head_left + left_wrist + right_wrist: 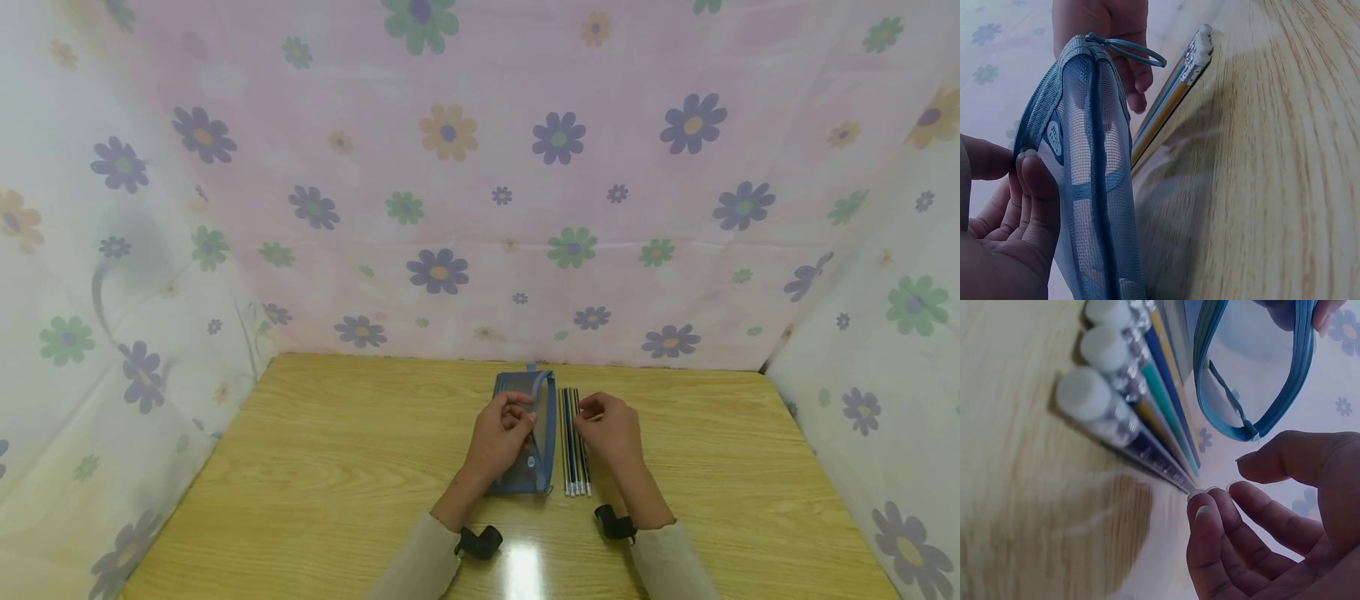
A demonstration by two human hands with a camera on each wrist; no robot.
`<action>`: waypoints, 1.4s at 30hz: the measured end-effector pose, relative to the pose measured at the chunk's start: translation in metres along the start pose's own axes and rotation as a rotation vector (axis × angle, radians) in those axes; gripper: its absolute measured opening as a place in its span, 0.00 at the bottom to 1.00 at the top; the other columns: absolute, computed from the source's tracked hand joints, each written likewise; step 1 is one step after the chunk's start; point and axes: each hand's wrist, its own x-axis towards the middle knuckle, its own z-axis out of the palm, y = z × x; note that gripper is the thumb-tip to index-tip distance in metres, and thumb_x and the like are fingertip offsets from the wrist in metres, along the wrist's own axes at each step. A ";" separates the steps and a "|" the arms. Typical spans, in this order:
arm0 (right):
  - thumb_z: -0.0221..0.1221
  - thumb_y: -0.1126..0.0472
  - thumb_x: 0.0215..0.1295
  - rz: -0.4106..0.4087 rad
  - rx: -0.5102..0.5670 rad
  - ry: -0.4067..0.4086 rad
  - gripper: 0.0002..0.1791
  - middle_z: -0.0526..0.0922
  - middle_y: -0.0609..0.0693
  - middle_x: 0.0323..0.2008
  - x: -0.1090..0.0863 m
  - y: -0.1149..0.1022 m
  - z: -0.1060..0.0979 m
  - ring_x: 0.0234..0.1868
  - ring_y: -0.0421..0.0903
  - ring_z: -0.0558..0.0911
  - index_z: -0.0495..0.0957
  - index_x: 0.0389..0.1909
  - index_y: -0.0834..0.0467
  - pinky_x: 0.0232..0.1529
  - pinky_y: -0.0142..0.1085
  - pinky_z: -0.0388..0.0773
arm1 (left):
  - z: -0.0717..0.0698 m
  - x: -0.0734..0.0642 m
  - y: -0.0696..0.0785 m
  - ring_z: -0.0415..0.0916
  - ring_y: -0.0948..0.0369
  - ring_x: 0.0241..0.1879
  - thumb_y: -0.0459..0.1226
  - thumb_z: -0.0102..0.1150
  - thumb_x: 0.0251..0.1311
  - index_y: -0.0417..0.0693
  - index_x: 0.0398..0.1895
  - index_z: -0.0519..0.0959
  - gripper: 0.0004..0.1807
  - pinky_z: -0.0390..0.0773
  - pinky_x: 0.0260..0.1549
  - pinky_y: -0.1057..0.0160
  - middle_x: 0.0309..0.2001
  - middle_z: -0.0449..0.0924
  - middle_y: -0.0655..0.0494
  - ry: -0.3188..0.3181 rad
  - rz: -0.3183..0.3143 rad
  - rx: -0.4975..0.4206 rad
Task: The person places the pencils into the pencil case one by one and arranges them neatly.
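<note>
A blue mesh zip pencil case [517,482] lies on the table, its zipped side facing right. My left hand [495,437] is over it; in the left wrist view the thumb and fingers pinch the case's edge near a small oval label [1054,137]. Just right of the case, several pencils [572,467] with white eraser ends lie side by side, erasers toward me. My right hand [615,429] is beside them. In the right wrist view its fingertips touch or nearly touch the outermost pencil [1160,459], with the thumb apart from the fingers.
The wood-grain table [337,467] meets a flower-patterned cloth [480,208] at the back and sides. A black wrist camera [480,543] is strapped near my left sleeve, another black camera [615,522] near the right one. A zip-pull ring [1138,50] hangs at the case's end.
</note>
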 end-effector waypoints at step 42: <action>0.70 0.62 0.62 0.080 -0.169 -0.044 0.11 0.83 0.51 0.21 -0.005 0.011 0.000 0.22 0.48 0.79 0.83 0.22 0.60 0.22 0.42 0.76 | 0.000 -0.001 -0.004 0.79 0.61 0.28 0.33 0.60 0.77 0.37 0.61 0.77 0.15 0.87 0.30 0.56 0.37 0.81 0.46 -0.004 0.008 0.017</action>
